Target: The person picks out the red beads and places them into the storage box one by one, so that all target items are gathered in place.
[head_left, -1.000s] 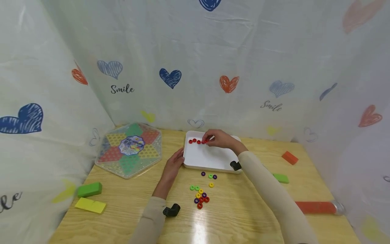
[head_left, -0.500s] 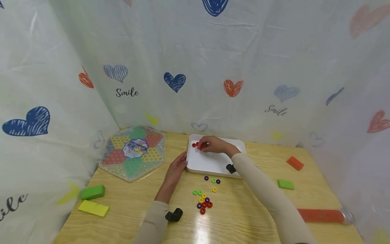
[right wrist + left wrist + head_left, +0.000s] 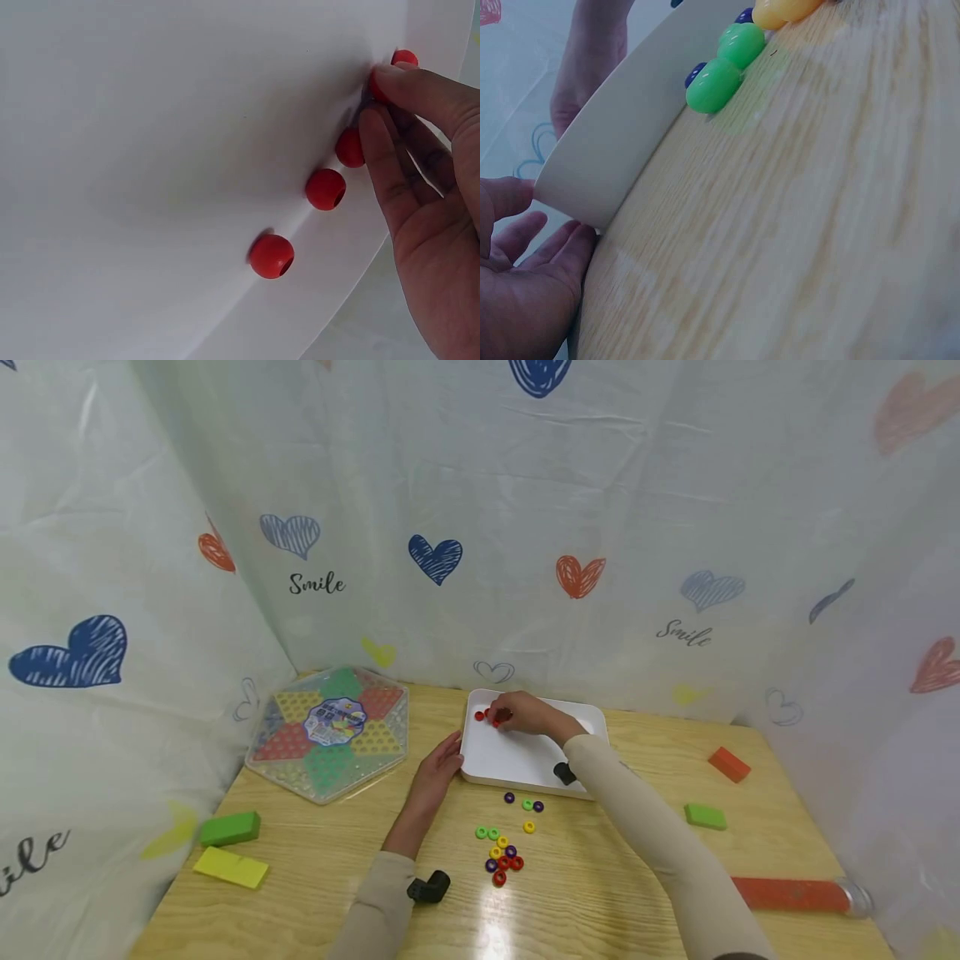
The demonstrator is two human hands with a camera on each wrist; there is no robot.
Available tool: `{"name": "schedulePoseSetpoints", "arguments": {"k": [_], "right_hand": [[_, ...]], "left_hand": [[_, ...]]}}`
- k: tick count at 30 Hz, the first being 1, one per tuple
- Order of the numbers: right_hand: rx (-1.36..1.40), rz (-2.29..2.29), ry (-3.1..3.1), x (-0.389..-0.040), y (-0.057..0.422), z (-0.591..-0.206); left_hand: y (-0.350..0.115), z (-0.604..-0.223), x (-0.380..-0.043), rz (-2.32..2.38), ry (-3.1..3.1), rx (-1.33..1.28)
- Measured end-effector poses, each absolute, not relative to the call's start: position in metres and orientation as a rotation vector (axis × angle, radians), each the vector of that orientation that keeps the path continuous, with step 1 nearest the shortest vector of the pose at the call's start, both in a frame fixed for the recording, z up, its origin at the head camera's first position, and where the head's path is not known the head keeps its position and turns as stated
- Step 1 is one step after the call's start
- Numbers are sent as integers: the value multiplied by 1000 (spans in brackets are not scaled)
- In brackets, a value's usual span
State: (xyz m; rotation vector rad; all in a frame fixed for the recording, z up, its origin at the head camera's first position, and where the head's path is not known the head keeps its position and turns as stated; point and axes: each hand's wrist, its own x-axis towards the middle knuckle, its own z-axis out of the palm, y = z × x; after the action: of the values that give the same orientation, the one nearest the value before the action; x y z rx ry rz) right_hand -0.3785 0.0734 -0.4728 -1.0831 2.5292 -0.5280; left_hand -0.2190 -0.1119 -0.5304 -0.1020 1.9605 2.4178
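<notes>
My left hand (image 3: 437, 768) is at the left side of a shallow white tray (image 3: 517, 768). In the left wrist view its thumb (image 3: 510, 196) touches the tray's rim, while loosely extended fingers (image 3: 566, 251) lie against the wall low down. Inside the tray, my right hand (image 3: 525, 713) pinches a red bead (image 3: 380, 85) between thumb and finger. Other red beads (image 3: 325, 189) stand in a row along the tray's far wall, some with their holes showing. Part of that row is hidden behind the right hand in the head view.
In front of the tray lie several loose beads: green (image 3: 487, 832), yellow (image 3: 529, 827), purple (image 3: 509, 797) and red (image 3: 499, 878). A hexagonal star-patterned game board (image 3: 327, 732) is left. Blocks (image 3: 229, 828) sit at both sides; a red tube (image 3: 795, 894) lies right.
My right hand has shifted a little left along the bead row inside the tray. The left hand stays at the tray's side. The head view has tilted slightly.
</notes>
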Motion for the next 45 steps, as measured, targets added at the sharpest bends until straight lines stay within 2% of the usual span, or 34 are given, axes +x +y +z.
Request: {"name": "schedulePoseSetpoints", "arguments": {"k": [12,20,34,45], "right_hand": [[-1049,-646,2593,-354,93,-449],[-1160,-847,2458,-319,112,-435],[-1290,-785,2194,-236,132,-445],[-1296,-706,2093,-203,131,-467]], "left_hand": [[-110,-534,-220,2350,2040,-158],[-112,-536,-223,2331,2063,-170],[-113,-535,-223,2298,2072,-181],[-113,-529,-226,2326,2041,-167]]}}
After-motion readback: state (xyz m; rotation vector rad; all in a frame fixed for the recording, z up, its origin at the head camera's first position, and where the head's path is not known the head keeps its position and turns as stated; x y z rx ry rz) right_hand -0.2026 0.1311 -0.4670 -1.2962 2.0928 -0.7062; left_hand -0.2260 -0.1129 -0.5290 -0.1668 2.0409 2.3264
